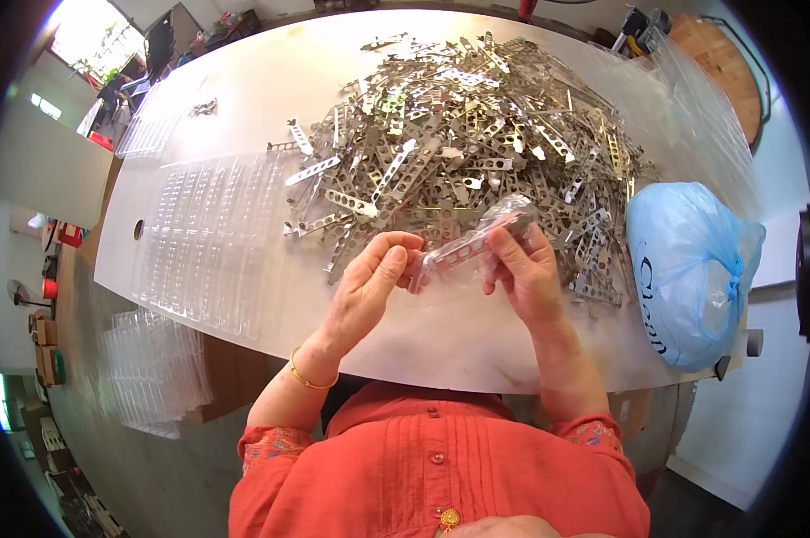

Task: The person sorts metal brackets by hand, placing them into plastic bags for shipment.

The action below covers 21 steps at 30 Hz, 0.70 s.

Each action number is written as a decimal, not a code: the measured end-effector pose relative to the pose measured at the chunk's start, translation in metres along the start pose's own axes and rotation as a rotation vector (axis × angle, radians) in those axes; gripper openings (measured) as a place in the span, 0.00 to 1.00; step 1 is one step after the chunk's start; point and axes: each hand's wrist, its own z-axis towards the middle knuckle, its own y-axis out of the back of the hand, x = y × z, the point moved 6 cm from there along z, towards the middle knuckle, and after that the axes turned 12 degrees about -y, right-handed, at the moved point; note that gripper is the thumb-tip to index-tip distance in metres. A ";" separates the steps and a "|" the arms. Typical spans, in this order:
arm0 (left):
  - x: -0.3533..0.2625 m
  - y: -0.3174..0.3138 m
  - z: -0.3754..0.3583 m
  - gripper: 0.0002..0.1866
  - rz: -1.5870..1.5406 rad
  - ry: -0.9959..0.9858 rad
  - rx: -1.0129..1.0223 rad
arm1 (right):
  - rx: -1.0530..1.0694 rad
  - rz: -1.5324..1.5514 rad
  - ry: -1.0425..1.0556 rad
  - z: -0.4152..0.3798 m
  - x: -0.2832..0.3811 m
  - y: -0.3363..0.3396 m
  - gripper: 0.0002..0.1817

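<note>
A metal strip with round holes [463,251] lies inside a clear plastic bag [511,210] in front of my chest. My left hand [373,280] pinches the bag's left end between thumb and fingers. At the other end, my right hand [523,269] grips the bag and the strip, its thumb on top. Just beyond both hands spreads a large heap of loose perforated metal strips [441,134], some silver and some brassy.
Clear ribbed plastic trays [199,242] lie on the white table [405,345] at left, with more stacked trays [154,368] below its edge. A knotted blue bag [692,269] stands at right. Clear plastic sheets [683,117] lie at the far right.
</note>
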 end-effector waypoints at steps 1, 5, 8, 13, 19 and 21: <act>0.005 0.004 -0.001 0.17 -0.114 0.052 -0.010 | -0.020 0.053 -0.020 0.002 0.001 0.003 0.07; 0.008 0.002 -0.002 0.15 -0.189 0.043 0.056 | -0.075 0.066 -0.107 0.006 -0.007 0.002 0.05; 0.010 0.005 0.000 0.12 -0.250 0.057 0.034 | -0.047 0.042 -0.148 0.008 -0.011 -0.006 0.04; 0.002 0.016 -0.005 0.06 -0.294 0.057 0.018 | -0.008 -0.022 -0.169 0.014 -0.008 -0.013 0.06; 0.000 0.026 -0.012 0.03 -0.239 0.030 -0.021 | -0.007 -0.118 -0.177 0.022 -0.010 -0.033 0.07; 0.000 0.029 -0.015 0.03 -0.222 0.005 -0.020 | 0.001 -0.101 -0.199 0.023 -0.013 -0.037 0.07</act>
